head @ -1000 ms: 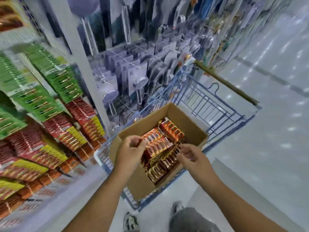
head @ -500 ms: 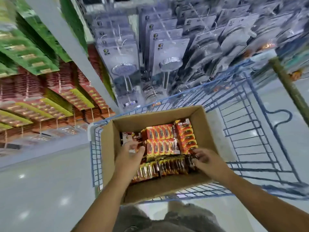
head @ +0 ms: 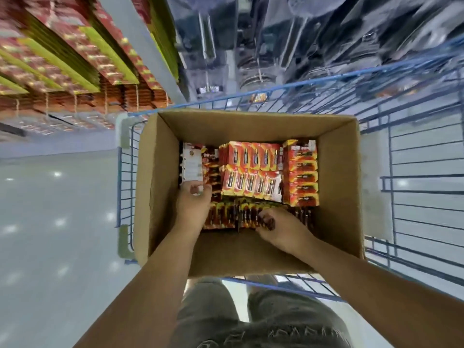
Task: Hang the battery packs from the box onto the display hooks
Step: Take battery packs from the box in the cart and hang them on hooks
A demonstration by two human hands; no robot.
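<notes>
Picking step: left hand (head: 193,204) is pinching a white-backed pack (head: 192,163) at the box's (head: 160,177) nine o'clock — right hand (head: 281,228) is gripping packs (head: 241,217) at six; next, lifting toward hooks.

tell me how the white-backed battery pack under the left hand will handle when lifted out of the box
The white-backed battery pack looks like a flat card, so probably fairly stiff. It likely feels heavy for its size. The left hand grips only its near edge, so it may tilt. Neighbouring packs in the cardboard box sit tight and could drag.
</notes>
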